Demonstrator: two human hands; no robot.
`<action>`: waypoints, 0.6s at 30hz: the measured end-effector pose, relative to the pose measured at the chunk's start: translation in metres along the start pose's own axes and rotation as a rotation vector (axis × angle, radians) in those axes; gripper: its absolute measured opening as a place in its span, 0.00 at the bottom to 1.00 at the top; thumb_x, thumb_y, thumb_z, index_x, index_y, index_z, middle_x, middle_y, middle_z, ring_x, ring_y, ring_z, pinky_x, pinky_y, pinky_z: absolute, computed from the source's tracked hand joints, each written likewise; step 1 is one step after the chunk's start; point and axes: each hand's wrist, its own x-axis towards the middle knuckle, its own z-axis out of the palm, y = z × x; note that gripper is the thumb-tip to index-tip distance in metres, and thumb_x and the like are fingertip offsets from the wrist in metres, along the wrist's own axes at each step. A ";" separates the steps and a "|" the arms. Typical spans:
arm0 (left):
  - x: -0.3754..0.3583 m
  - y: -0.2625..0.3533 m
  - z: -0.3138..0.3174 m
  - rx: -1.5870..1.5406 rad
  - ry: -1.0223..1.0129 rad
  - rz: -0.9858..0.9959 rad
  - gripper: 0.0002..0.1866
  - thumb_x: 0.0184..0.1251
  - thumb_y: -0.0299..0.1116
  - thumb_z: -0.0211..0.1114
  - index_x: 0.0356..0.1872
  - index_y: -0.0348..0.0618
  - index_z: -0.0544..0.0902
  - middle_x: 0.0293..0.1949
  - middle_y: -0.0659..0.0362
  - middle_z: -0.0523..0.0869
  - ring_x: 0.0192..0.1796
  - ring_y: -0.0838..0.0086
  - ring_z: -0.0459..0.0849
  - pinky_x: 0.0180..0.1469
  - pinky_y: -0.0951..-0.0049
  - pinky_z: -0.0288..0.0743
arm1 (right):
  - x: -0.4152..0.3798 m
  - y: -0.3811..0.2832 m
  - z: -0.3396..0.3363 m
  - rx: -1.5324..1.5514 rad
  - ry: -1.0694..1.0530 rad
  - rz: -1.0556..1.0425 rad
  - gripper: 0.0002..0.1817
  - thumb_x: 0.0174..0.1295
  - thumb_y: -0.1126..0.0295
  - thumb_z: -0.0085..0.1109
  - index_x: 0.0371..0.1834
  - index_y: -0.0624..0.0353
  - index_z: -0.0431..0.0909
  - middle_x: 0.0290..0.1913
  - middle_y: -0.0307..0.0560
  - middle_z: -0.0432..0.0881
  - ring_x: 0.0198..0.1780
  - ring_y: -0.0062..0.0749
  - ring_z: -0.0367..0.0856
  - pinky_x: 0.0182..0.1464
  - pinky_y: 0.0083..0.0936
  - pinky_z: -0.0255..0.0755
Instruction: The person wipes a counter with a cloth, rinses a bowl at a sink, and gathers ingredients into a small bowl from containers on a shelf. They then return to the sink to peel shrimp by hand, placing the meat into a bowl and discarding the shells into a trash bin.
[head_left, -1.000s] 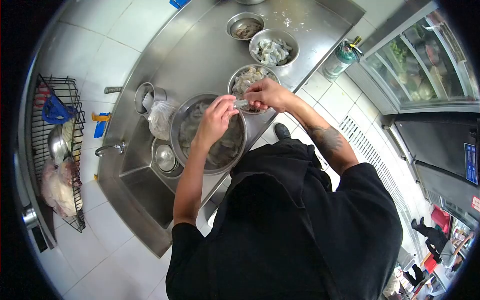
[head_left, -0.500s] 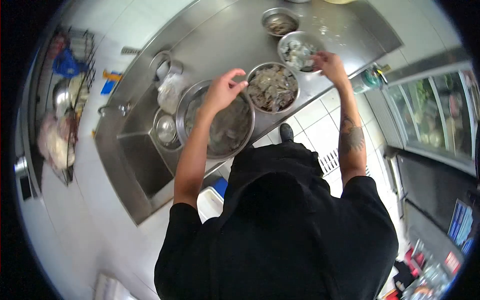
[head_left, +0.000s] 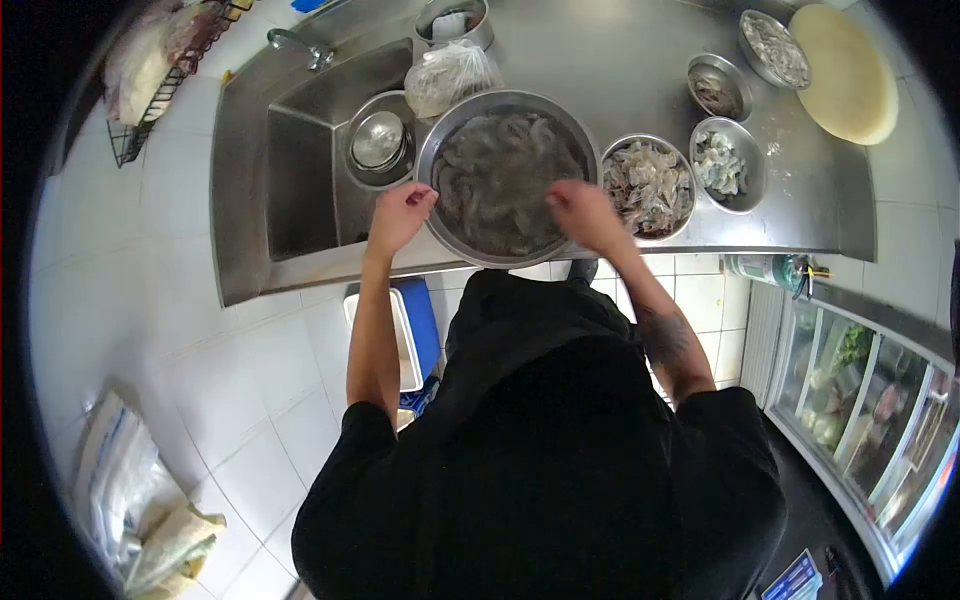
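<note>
A large steel bowl [head_left: 428, 165] holds whole shrimp [head_left: 510, 165] in murky water. My left hand [head_left: 403, 212] is at its left rim, thumb and fingers pinched together; what they hold, if anything, is too small to name. Over the right side of the same bowl is my right hand [head_left: 585, 215], slightly blurred, its fingers curled together and their contents hidden. Right of it stands a bowl heaped with shrimp shells and heads [head_left: 648, 185]. Beyond that, a smaller steel bowl [head_left: 752, 190] contains pale peeled shrimp [head_left: 722, 163].
Left of the large bowl are a sink [head_left: 300, 190], nested small bowls [head_left: 378, 140] and a filled plastic bag [head_left: 452, 78]. Farther right stand two more bowls, one with greyish pieces [head_left: 775, 50], and a round cutting board [head_left: 845, 75]. A glass-door fridge [head_left: 860, 400] is at the right.
My view has turned. My right hand has left the peeled-shrimp bowl and moved left over the large bowl. My left hand has gone from the bowl's right side to its left rim, fingers closing.
</note>
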 end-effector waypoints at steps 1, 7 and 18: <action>0.006 -0.006 0.004 0.019 -0.009 0.007 0.11 0.64 0.34 0.67 0.40 0.37 0.85 0.27 0.57 0.87 0.30 0.75 0.84 0.34 0.74 0.75 | 0.009 -0.006 0.024 -0.080 -0.078 0.006 0.10 0.61 0.67 0.56 0.38 0.62 0.82 0.37 0.61 0.84 0.42 0.56 0.84 0.47 0.46 0.77; 0.021 -0.029 0.008 0.020 -0.062 0.204 0.10 0.65 0.34 0.67 0.41 0.37 0.85 0.30 0.55 0.87 0.30 0.73 0.85 0.37 0.73 0.76 | 0.032 -0.063 0.097 -0.354 -0.080 0.040 0.10 0.58 0.64 0.59 0.33 0.59 0.84 0.48 0.59 0.79 0.50 0.55 0.78 0.46 0.48 0.78; 0.022 -0.044 -0.002 -0.076 -0.276 0.296 0.10 0.62 0.32 0.66 0.42 0.40 0.84 0.35 0.49 0.87 0.36 0.59 0.86 0.39 0.65 0.77 | 0.030 -0.062 0.110 -0.738 -0.331 0.004 0.13 0.59 0.60 0.59 0.37 0.56 0.86 0.47 0.46 0.82 0.55 0.45 0.74 0.48 0.36 0.69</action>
